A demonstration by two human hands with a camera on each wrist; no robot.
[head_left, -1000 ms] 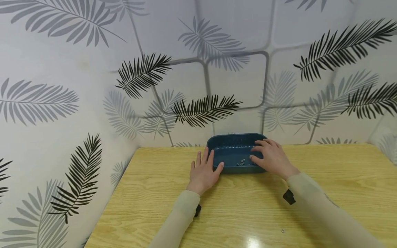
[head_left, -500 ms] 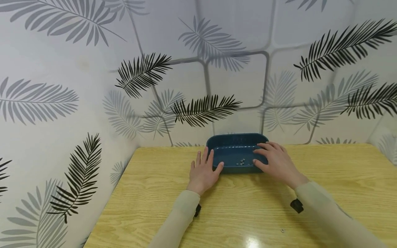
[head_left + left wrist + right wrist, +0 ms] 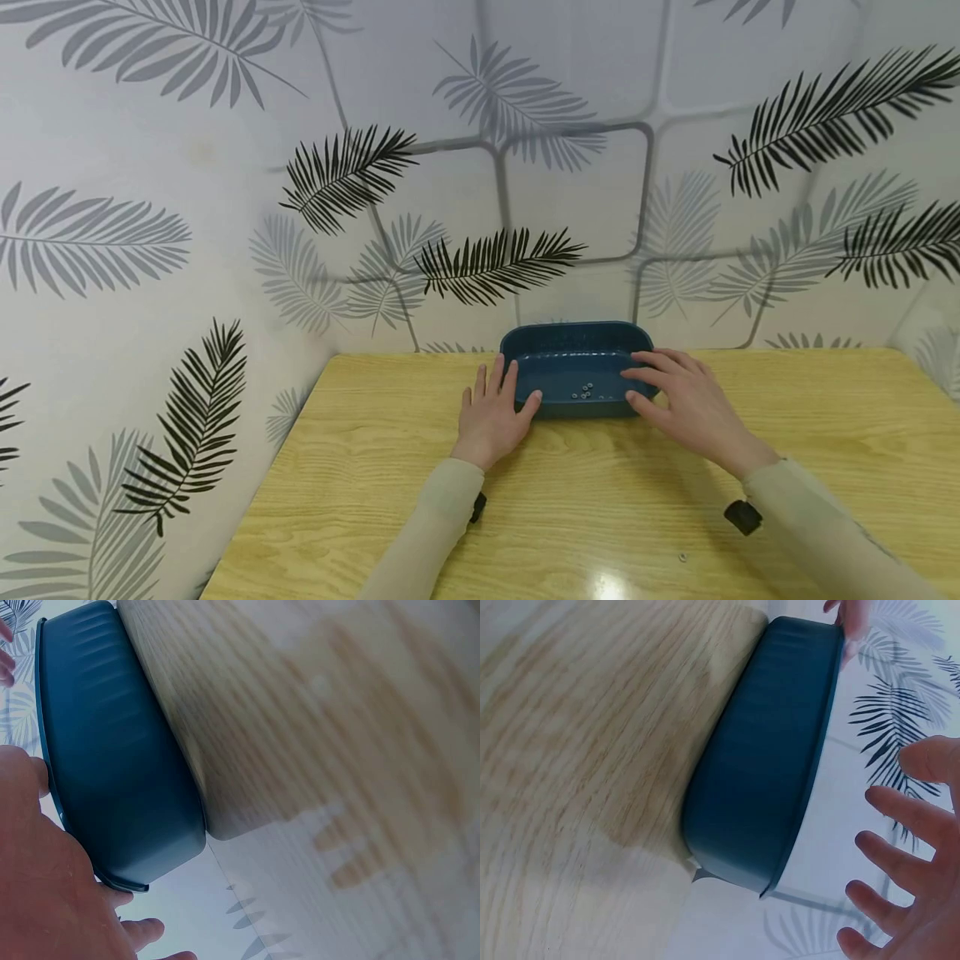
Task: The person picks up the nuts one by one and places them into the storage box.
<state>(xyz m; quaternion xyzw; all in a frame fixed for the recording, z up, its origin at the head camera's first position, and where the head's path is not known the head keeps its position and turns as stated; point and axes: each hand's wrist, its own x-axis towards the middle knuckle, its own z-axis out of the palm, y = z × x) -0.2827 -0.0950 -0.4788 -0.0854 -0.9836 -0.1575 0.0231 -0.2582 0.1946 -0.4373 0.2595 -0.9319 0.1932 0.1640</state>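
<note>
A dark blue tray [image 3: 581, 410] stands at the back of the wooden table, with several small metal nuts [image 3: 583, 392] on its floor near the front wall. My left hand [image 3: 491, 423] rests over the left front corner, fingers spread and straight, thumb at the rim; the left wrist view shows it along the tray's edge. Over the right end hovers my right hand [image 3: 693, 408], its fingers apart and slightly bent. Nothing shows between those fingers in the right wrist view, where the hand [image 3: 922, 862] is apart from the tray wall [image 3: 757, 757].
One more small nut [image 3: 682, 557] lies on the table [image 3: 570, 500] near its front, left of my right forearm. Directly behind the tray rises a wall [image 3: 570, 200] with a leaf pattern. Each wrist carries a black camera mount [image 3: 742, 517].
My right hand has drawn back to the right and toward me, out from over the tray's inside. The left hand, the tray and the nuts stay in place.
</note>
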